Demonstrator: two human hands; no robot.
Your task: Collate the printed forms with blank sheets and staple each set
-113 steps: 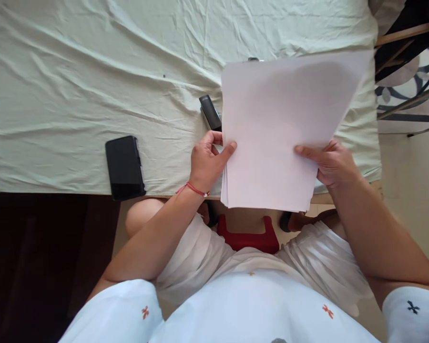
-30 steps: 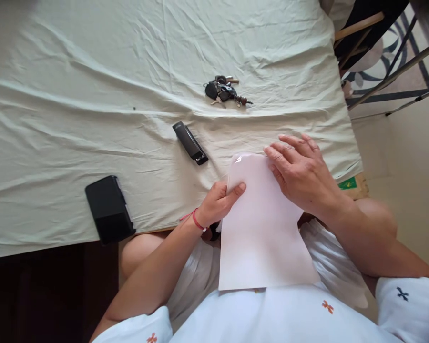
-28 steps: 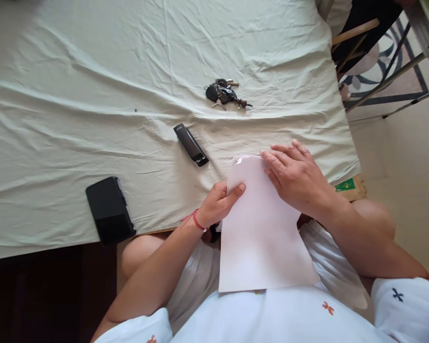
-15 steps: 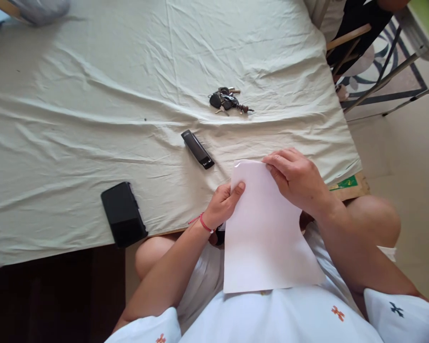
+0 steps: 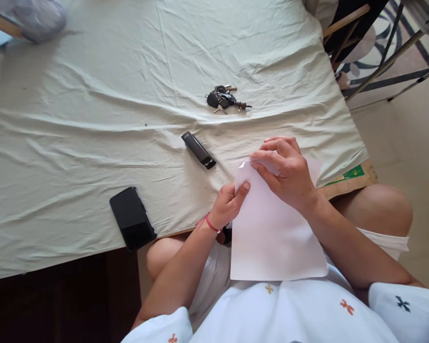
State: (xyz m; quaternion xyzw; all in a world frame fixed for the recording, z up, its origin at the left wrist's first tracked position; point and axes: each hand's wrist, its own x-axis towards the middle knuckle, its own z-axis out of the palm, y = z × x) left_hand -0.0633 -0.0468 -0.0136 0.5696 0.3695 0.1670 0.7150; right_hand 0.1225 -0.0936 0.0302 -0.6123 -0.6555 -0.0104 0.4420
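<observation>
White paper [image 5: 275, 247] hangs over my lap, its top edge level with the table's near edge. My left hand [image 5: 230, 204] clasps its upper left side, thumb lying on the front and fingers behind. At the top edge, near the left corner, the thumb and forefinger of my right hand [image 5: 284, 166] pinch the paper. Part of the sheet also shows behind that hand, to its right. Beyond my left hand lies a black stapler [image 5: 199, 150] on the cloth.
A bunch of keys [image 5: 225, 99] and a black phone [image 5: 133, 218] lie on the wrinkled tablecloth [image 5: 75, 157]. A clear plastic bag [image 5: 43, 21] sits at the far left. Another person's leg [image 5: 346, 24] and metal table legs [image 5: 386, 62] are at the upper right.
My right hand has slid left along the paper's top edge, closer to my left hand. More paper now shows behind my right hand. The view has shifted slightly.
</observation>
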